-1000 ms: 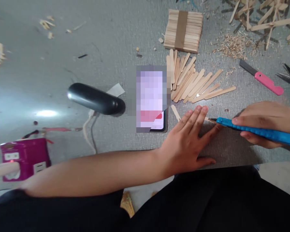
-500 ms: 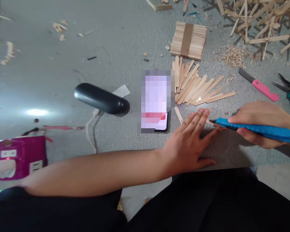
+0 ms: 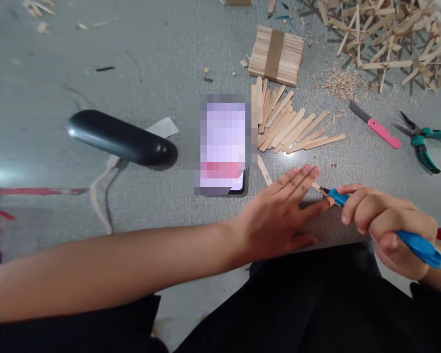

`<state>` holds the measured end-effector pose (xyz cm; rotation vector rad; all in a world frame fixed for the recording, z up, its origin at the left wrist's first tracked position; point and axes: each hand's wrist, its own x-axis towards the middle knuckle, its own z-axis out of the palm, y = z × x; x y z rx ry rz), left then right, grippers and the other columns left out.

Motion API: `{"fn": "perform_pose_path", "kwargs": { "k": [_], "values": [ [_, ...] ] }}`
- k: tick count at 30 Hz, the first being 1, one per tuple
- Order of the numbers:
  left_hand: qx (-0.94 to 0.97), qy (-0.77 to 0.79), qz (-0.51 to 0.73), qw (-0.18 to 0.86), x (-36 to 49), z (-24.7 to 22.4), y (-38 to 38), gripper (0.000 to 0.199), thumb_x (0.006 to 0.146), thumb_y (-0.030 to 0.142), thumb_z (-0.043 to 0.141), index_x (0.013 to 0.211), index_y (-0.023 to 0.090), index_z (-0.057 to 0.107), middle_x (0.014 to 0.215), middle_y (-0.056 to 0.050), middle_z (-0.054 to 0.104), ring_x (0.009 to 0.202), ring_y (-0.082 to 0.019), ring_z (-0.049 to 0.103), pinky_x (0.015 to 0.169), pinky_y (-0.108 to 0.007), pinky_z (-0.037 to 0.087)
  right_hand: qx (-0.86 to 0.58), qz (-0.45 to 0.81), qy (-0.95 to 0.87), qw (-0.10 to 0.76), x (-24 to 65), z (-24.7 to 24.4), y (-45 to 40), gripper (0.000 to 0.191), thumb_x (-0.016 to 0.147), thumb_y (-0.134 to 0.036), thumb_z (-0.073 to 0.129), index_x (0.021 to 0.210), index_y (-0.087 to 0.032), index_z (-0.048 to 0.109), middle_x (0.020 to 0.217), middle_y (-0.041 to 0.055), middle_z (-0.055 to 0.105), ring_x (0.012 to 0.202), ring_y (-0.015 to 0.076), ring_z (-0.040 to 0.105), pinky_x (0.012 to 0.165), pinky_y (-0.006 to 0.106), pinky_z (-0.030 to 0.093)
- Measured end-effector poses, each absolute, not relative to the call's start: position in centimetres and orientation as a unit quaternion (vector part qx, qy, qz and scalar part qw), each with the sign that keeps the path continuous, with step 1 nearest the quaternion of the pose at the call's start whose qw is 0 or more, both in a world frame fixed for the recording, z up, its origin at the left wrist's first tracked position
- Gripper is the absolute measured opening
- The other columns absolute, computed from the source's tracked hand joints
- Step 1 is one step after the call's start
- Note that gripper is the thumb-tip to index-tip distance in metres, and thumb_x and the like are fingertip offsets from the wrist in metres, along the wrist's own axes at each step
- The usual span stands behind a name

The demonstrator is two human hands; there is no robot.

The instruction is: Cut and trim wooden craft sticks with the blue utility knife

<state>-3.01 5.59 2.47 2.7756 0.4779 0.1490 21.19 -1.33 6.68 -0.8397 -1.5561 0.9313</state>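
My left hand (image 3: 279, 211) lies flat on the table with its fingers stretched out, pressing on a wooden craft stick (image 3: 316, 187) that is mostly hidden beneath it. The fingers of my right hand (image 3: 393, 220) are wrapped round a blue utility knife (image 3: 421, 247). Its dark blade tip meets the stick just beside my left index finger. Another craft stick (image 3: 264, 169), with a small slot in it, pokes out past my left fingertips. Beyond the hands, loose craft sticks (image 3: 290, 125) lie fanned out below a banded bundle of sticks (image 3: 288, 59).
A phone (image 3: 222, 142), partly blurred out, lies left of the sticks. Farther left is a black oblong device (image 3: 123, 139) with a cable. To the right are a pink folding knife (image 3: 378, 128), green-handled pliers (image 3: 422, 142), wood shavings (image 3: 343, 84) and a heap of joined sticks (image 3: 393, 39).
My right hand has turned over the knife and wraps it more fully, its handle now slanting down toward me. The left hand stays flat on the stick. The view has shifted right.
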Motion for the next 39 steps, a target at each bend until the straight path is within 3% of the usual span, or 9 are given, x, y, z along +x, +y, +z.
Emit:
{"fn": "perform_pose_path", "kwargs": {
  "k": [4,7,10,16,21,23,29,33,39],
  "values": [
    [0.972,0.197,0.051,0.116,-3.2,3.1,3.9,0.092,0.101,0.063,0.083,0.174,0.020,0.048,0.182,-0.028,0.046,0.171,-0.044,0.047,0.140,-0.057,0.042,-0.391,0.353,-0.579,0.623,18.7,6.0,-2.9,0.044,0.106,-0.038,0.069,0.070,-0.023,0.048,0.064,-0.0047,0.045,0.057,0.0148,0.053,0.072,0.044,0.061],
    [0.975,0.186,0.063,0.107,-3.4,3.4,2.8,0.089,0.103,0.059,0.080,0.173,0.016,0.049,0.179,-0.028,0.051,0.168,-0.041,0.053,0.139,-0.053,0.043,-0.399,0.330,-0.556,0.651,17.7,5.8,-3.7,0.049,0.107,-0.035,0.066,0.066,-0.022,0.041,0.060,-0.0057,0.041,0.053,0.0116,0.047,0.061,0.037,0.051],
    [0.975,0.174,0.062,0.124,-3.5,3.2,2.5,0.087,0.104,0.059,0.078,0.173,0.016,0.049,0.179,-0.028,0.050,0.169,-0.041,0.051,0.138,-0.052,0.044,-0.389,0.320,-0.557,0.660,17.4,5.6,-3.8,0.050,0.107,-0.030,0.064,0.065,-0.021,0.040,0.058,-0.0064,0.040,0.050,0.0100,0.047,0.058,0.034,0.048],
    [0.967,0.173,0.077,0.172,-3.2,2.5,3.3,0.091,0.100,0.062,0.081,0.174,0.021,0.049,0.184,-0.027,0.043,0.173,-0.044,0.043,0.140,-0.056,0.042,-0.390,0.341,-0.536,0.667,17.2,6.3,-3.0,0.050,0.109,-0.027,0.062,0.068,-0.023,0.034,0.057,-0.0079,0.027,0.046,0.0091,0.030,0.052,0.032,0.034],
    [0.961,0.174,0.093,0.194,-3.3,2.4,3.2,0.089,0.098,0.061,0.084,0.170,0.021,0.053,0.184,-0.028,0.043,0.173,-0.043,0.044,0.141,-0.055,0.041,-0.496,0.400,-0.508,0.580,17.4,8.2,-3.5,0.064,0.114,-0.049,0.066,0.067,-0.021,0.034,0.057,-0.0061,0.026,0.052,0.0131,0.035,0.059,0.037,0.039],
    [0.960,0.174,0.089,0.198,-3.3,2.4,3.2,0.091,0.097,0.061,0.085,0.171,0.021,0.051,0.184,-0.027,0.042,0.173,-0.043,0.043,0.141,-0.055,0.041,-0.508,0.411,-0.504,0.565,17.5,8.6,-3.6,0.065,0.114,-0.050,0.067,0.066,-0.021,0.034,0.056,-0.0061,0.026,0.053,0.0134,0.035,0.060,0.038,0.039],
    [0.967,0.162,0.087,0.174,-3.2,2.7,3.4,0.097,0.097,0.063,0.084,0.175,0.020,0.046,0.182,-0.029,0.046,0.172,-0.045,0.045,0.138,-0.057,0.044,-0.403,0.388,-0.530,0.637,17.2,7.5,-2.5,0.047,0.107,-0.022,0.062,0.068,-0.023,0.035,0.060,-0.0076,0.026,0.051,0.0097,0.027,0.054,0.033,0.030],
    [0.975,0.156,0.090,0.126,-2.8,2.3,3.3,0.105,0.095,0.071,0.082,0.176,0.016,0.044,0.176,-0.034,0.051,0.166,-0.049,0.053,0.134,-0.059,0.048,-0.392,0.381,-0.517,0.659,16.8,6.5,-2.3,0.046,0.102,-0.026,0.066,0.068,-0.023,0.035,0.061,-0.0076,0.026,0.052,0.0095,0.026,0.055,0.032,0.028],
    [0.980,0.156,0.087,0.091,-2.5,1.1,3.0,0.125,0.082,0.089,0.085,0.175,0.015,0.045,0.177,-0.037,0.047,0.167,-0.053,0.050,0.135,-0.063,0.043,-0.346,0.346,-0.523,0.698,16.4,5.5,-2.7,0.048,0.102,-0.031,0.069,0.069,-0.024,0.035,0.062,-0.0075,0.025,0.051,0.0101,0.026,0.053,0.032,0.027]
  ]
}}
